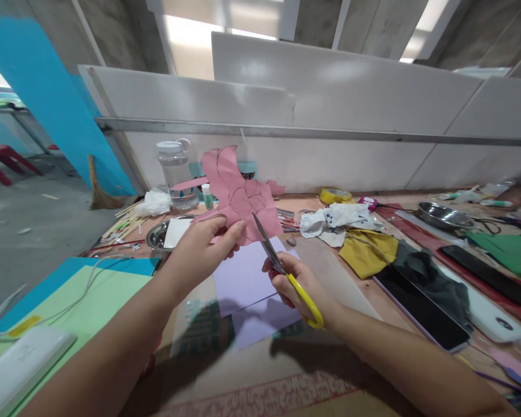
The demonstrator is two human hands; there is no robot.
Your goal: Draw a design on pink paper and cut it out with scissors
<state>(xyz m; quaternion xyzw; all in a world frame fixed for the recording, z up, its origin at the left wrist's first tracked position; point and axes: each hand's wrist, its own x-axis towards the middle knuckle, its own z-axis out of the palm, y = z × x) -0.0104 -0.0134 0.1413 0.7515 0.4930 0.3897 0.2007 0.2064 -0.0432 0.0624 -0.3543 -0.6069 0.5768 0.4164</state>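
Note:
My left hand [219, 240] pinches a sheet of pink paper [247, 202] by its lower left edge. Curved dark outlines are drawn on the paper, and its border is cut irregularly. My right hand [297, 284] grips a pair of scissors [267, 246] with yellow handles, its fingers wrapped round them. The blades point up and left, with their tips over the lower part of the pink paper; whether they are biting into it I cannot tell. Below both hands, sheets of lilac paper [252, 315] lie on the table.
At the left are a metal bowl [156, 234], a water bottle [180, 179], a glue stick [207, 197] and green paper [99, 295] with a white power bank [26, 370]. To the right lie yellow cloth [369, 252], a phone [423, 310] and a roll of yellow tape [335, 195].

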